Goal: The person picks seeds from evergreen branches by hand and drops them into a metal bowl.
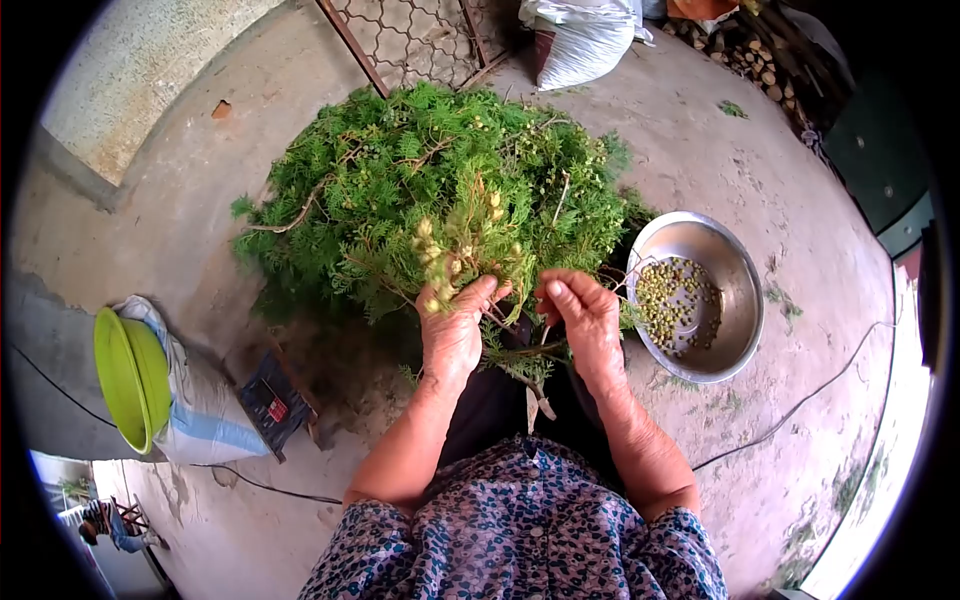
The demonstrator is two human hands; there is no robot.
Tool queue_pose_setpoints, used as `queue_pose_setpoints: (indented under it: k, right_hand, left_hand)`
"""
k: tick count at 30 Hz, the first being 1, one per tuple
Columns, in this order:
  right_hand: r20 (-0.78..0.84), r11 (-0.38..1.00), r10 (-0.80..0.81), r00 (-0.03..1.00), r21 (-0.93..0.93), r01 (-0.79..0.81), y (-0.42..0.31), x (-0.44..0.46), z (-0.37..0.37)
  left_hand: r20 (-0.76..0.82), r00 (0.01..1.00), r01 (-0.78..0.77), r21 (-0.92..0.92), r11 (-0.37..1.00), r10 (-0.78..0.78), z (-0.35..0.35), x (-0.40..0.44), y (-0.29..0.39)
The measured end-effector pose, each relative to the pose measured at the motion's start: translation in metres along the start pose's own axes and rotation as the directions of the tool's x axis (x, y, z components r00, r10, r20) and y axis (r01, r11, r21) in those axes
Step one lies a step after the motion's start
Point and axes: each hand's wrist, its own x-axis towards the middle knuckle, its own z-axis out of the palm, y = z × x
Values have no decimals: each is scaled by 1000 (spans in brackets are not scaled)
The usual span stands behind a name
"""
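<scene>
My left hand (pixel 455 328) is closed on an evergreen sprig (pixel 465 240) with flat, scaly leaves and pale yellow-green cones at its tips. Just to its right, my right hand (pixel 588 318) has thumb and fingers pinched together. Whatever is between those fingertips is too small or hidden to name. Beneath and beyond both hands lies a large heap of cut evergreen branches (pixel 350 190), some with bare brown stems showing. On the right stands a metal basin (pixel 743 320), with many small round green cones (pixel 672 300) scattered over its bottom.
At left, a lime-green plastic basin (pixel 108 375) rests tilted against a white woven sack (pixel 200 415). Another white sack (pixel 585 45) and stacked firewood (pixel 745 60) stand at the back. A black cable (pixel 800 405) crosses the concrete floor (pixel 800 190). A metal grid frame (pixel 350 45) lies beyond the heap.
</scene>
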Motion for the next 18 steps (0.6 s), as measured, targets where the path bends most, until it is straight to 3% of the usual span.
queue_pose_setpoints:
  k: [4, 7, 9, 11, 13, 15, 18]
  right_hand:
    - [28, 995, -62, 998, 86, 59, -24, 15, 13]
    - [83, 992, -99, 992, -70, 105, -19, 23, 15]
    - [-1, 993, -110, 994, -42, 110, -19, 23, 17]
    - [-62, 991, -132, 989, -45, 129, -14, 23, 16]
    - [-244, 971, -33, 969, 222, 89, -11, 31, 7]
    - [-288, 964, -92, 953, 215, 158, -19, 47, -15]
    - [-177, 882, -31, 984, 459, 110, -42, 44, -15]
  left_hand:
    - [72, 997, -31, 95, 995, 24, 3, -3, -2]
    - [101, 994, -64, 139, 988, 50, 12, -8, 2]
    - [-1, 996, -87, 41, 995, 87, 17, -11, 3]
    - [-25, 998, -58, 60, 997, 59, 17, -11, 0]
    - [27, 990, -143, 67, 988, 141, 17, -14, 0]
    - [31, 993, -118, 90, 989, 116, 10, -13, -2]
    - [75, 991, -121, 106, 987, 114, 17, -16, 3]
